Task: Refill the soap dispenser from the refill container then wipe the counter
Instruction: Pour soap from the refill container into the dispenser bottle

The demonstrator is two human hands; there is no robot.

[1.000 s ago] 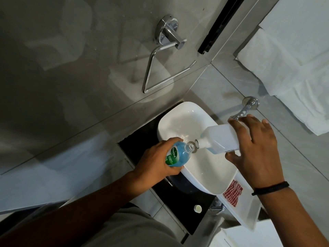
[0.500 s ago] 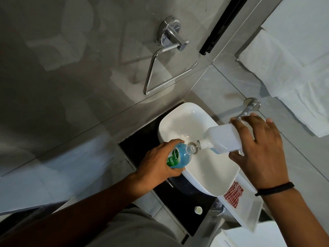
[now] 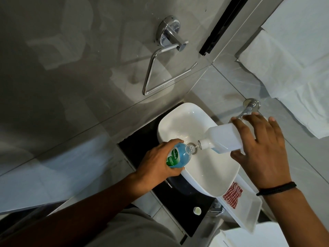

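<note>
Over the white sink (image 3: 210, 177) we hold the white refill container (image 3: 225, 139) nearly level, long axis left to right, its spout aimed left and just beside the open neck of the blue soap dispenser (image 3: 179, 155). Our right hand (image 3: 261, 150) wraps its base, fingers curled over and thumb under. Our left hand (image 3: 158, 162) grips the dispenser, which tilts up and right toward the spout.

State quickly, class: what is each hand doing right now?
Left hand: grips the soap dispenser.
Right hand: grips the tilted refill container.
</note>
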